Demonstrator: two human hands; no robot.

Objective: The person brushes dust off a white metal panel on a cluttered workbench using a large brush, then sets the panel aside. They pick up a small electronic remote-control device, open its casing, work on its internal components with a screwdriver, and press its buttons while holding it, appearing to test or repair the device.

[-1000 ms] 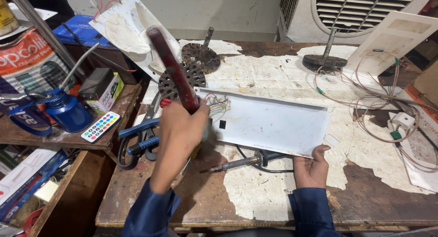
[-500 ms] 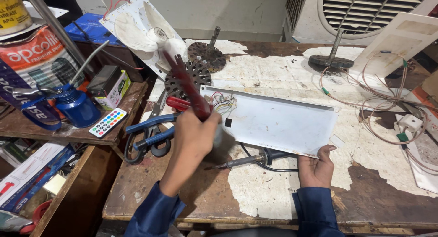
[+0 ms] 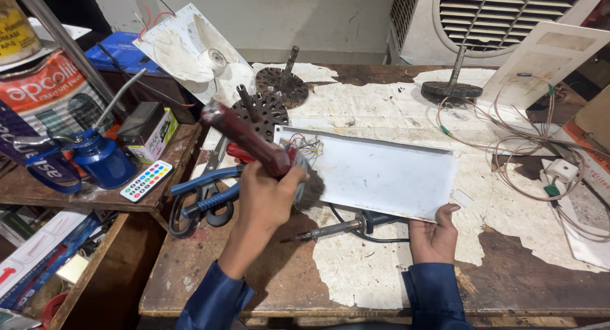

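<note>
We see the left hand (image 3: 267, 199) clenched around a red-handled brush (image 3: 254, 142), its bristles at the near left corner of the white metal panel (image 3: 381, 174). The right hand (image 3: 434, 236) grasps the panel's near edge. The panel lies mid-table (image 3: 210, 273), tilted slightly. A soldering iron (image 3: 337, 228) rests just near of it; blue-handled pliers (image 3: 203, 193) and scissors (image 3: 210, 177) lie left.
</note>
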